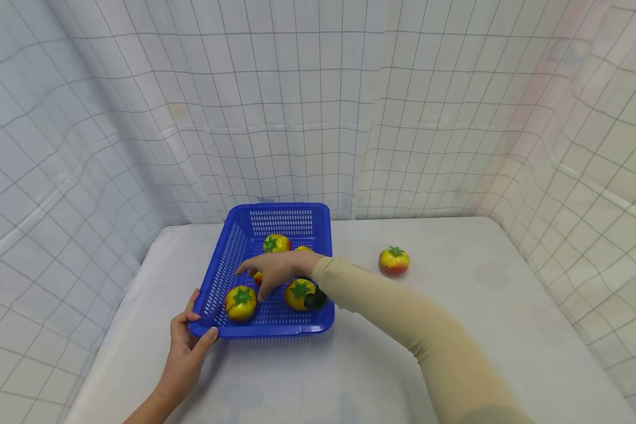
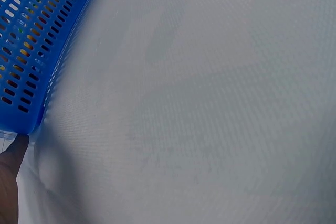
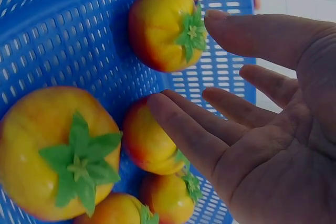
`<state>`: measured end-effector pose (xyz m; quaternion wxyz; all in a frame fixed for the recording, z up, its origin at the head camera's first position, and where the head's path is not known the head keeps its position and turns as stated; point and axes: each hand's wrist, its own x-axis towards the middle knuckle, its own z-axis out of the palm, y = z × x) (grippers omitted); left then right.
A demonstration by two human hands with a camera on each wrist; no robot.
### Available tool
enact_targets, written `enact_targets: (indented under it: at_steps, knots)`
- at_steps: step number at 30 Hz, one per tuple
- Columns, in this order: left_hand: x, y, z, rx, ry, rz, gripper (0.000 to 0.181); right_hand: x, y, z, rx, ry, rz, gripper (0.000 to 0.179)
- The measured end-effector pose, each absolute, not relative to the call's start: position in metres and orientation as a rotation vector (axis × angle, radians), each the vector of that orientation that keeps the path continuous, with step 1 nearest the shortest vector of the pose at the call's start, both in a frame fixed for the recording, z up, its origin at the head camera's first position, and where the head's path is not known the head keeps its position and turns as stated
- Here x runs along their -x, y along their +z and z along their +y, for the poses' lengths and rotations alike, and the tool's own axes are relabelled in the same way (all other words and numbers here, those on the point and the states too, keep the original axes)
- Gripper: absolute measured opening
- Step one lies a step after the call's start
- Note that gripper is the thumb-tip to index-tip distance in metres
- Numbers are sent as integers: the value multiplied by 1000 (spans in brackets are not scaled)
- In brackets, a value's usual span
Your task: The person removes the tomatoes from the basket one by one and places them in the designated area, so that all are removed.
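A blue plastic basket point(image 1: 265, 332) stands on the white-covered table. My left hand point(image 1: 185, 346) grips its near left corner, with the thumb on the front rim and the fingers on the left side; the left wrist view catches only part of that hand point(image 2: 9, 177) at the basket wall point(image 2: 37, 61). Inside lie several yellow-red tomato-like fruits with green leafy tops, one at the near left point(image 1: 241, 304) and one at the near right point(image 1: 299, 294). Over them reaches my right hand point(image 1: 278, 268), holding nothing. Its fingers point(image 3: 194, 129) are spread, the thumb beside one fruit point(image 3: 167, 29).
Another yellow-red fruit point(image 1: 394, 261) sits on the table point(image 1: 456, 306), to the right of the basket. White grid-patterned curtains point(image 1: 350, 118) hang behind the table and along both sides. A dark object point(image 1: 315, 299) shows at my right wrist, over the basket's right side.
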<state>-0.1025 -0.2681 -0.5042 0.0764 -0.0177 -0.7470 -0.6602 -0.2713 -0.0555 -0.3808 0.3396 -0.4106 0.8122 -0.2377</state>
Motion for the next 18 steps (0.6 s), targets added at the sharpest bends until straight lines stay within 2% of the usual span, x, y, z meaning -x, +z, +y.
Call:
enact_targets:
  at_steps: [18]
  knots:
    - [102,-505,-267,86,-2025,-2194,38,270,-393,-85,911,-501,2087,76]
